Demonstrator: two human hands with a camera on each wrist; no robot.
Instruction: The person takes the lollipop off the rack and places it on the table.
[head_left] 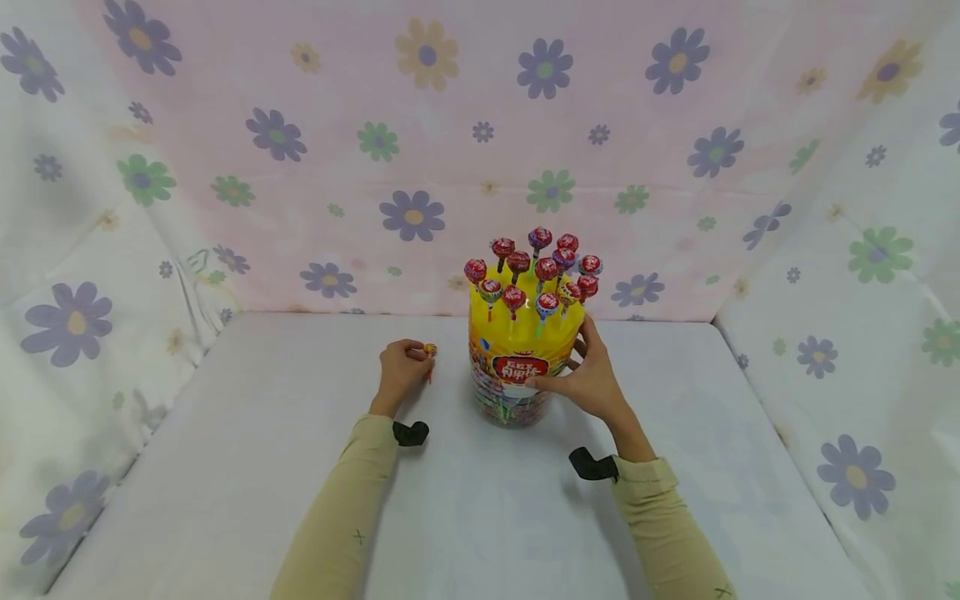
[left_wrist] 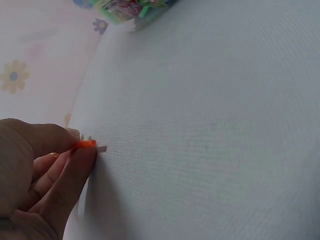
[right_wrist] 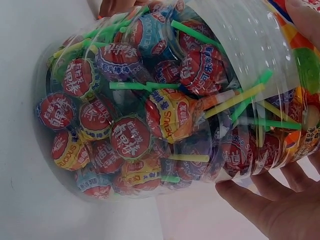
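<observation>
My left hand (head_left: 402, 371) pinches a lollipop (head_left: 430, 349) with an orange wrapper, left of the jar. In the left wrist view its orange stick (left_wrist: 86, 143) pokes out between thumb and finger. A clear plastic jar (head_left: 510, 408) with a yellow top (head_left: 517, 329) stands upright on the table. Several wrapped lollipops (head_left: 514, 298) stick up out of that top. My right hand (head_left: 596, 375) grips the jar's right side, thumb across the front by the red label. Through the jar wall, the right wrist view shows many loose lollipops (right_wrist: 131, 138) with green and yellow sticks.
A white cloth covers the table (head_left: 247, 467). Flower-patterned curtains (head_left: 322, 208) hang behind it and along both sides. Black straps (head_left: 411, 432) sit at both wrists, below light green sleeves (head_left: 337, 500).
</observation>
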